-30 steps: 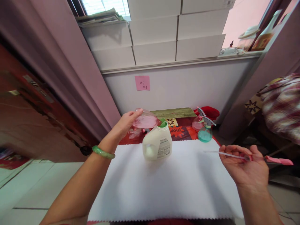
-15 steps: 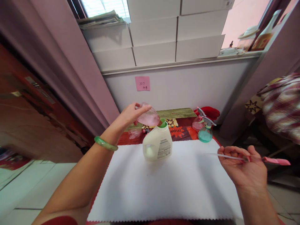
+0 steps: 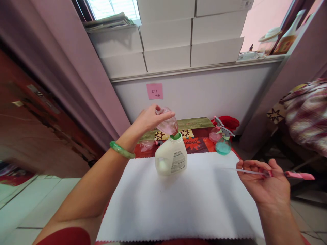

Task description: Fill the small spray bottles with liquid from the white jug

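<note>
My left hand (image 3: 149,119) grips a small clear pink bottle (image 3: 168,124), tipped mouth-down over the green funnel (image 3: 176,135) in the neck of a cream jug (image 3: 171,156). The jug stands upright on a white cloth (image 3: 178,200). My right hand (image 3: 265,182) is off to the right, closed on a pink spray head with its long clear tube (image 3: 274,174) pointing left. A green bangle (image 3: 122,150) is on my left wrist.
A teal spray bottle (image 3: 223,145) and a pink spray bottle (image 3: 215,134) stand behind the cloth at the right. Another clear pink bottle (image 3: 147,145) lies left of the jug. White boxes (image 3: 168,37) are stacked on the sill; a pink note (image 3: 154,91) is on the wall.
My left hand has lifted and tipped the pink bottle steeper, from nearly lying flat to mouth-down over the funnel. My right hand has barely moved.
</note>
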`<action>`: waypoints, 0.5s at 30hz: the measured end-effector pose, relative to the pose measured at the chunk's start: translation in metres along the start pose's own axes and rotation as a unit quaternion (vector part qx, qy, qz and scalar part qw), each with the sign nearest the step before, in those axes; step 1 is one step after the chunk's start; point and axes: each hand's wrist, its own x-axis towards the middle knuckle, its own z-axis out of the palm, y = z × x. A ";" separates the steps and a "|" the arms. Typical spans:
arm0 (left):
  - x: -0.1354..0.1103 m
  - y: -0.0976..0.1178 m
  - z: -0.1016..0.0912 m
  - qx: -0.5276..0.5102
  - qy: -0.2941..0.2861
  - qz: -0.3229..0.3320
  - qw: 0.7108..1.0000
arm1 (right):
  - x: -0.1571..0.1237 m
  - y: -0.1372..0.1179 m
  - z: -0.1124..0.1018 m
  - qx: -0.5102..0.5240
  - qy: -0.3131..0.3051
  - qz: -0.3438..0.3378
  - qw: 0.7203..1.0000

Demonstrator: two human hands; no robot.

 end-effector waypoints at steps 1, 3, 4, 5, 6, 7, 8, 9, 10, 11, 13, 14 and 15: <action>0.001 0.001 0.001 0.012 0.000 0.007 1.000 | 0.000 -0.001 0.000 0.000 0.000 0.001 1.000; 0.004 0.002 0.002 0.028 -0.004 0.021 0.999 | 0.000 -0.002 -0.001 0.002 0.002 0.004 1.000; 0.005 0.002 0.002 0.033 -0.007 0.027 0.999 | 0.000 -0.002 -0.001 0.004 0.004 0.005 1.000; 0.006 0.002 0.002 0.038 -0.009 0.032 0.999 | 0.001 -0.003 -0.002 0.004 0.006 0.004 1.000; 0.006 0.003 0.002 0.043 -0.008 0.036 0.998 | 0.001 -0.003 -0.002 0.004 0.008 0.003 1.000; 0.006 0.004 0.003 0.050 -0.009 0.040 0.998 | 0.002 -0.003 -0.003 0.001 0.009 0.001 1.000; 0.006 0.005 0.003 0.057 -0.009 0.042 0.997 | 0.003 -0.003 -0.004 -0.001 0.009 -0.001 1.000; 0.005 0.007 0.003 0.064 -0.010 0.046 0.997 | 0.003 -0.003 -0.004 -0.003 0.005 0.000 1.000; 0.004 0.008 0.003 0.071 -0.010 0.052 0.996 | 0.004 -0.003 -0.005 -0.003 0.000 0.001 1.000; 0.003 0.010 0.004 0.078 -0.009 0.060 0.995 | 0.005 -0.003 -0.007 -0.004 -0.006 0.003 1.000; 0.001 0.013 0.005 0.088 -0.007 0.080 0.993 | 0.006 -0.003 -0.009 -0.005 -0.018 0.005 1.000; 0.000 0.014 0.006 0.092 -0.006 0.090 0.992 | 0.007 -0.003 -0.011 -0.008 -0.022 0.005 1.000; 0.000 0.015 0.007 0.093 -0.006 0.096 0.991 | 0.008 -0.003 -0.012 -0.010 -0.024 0.005 1.000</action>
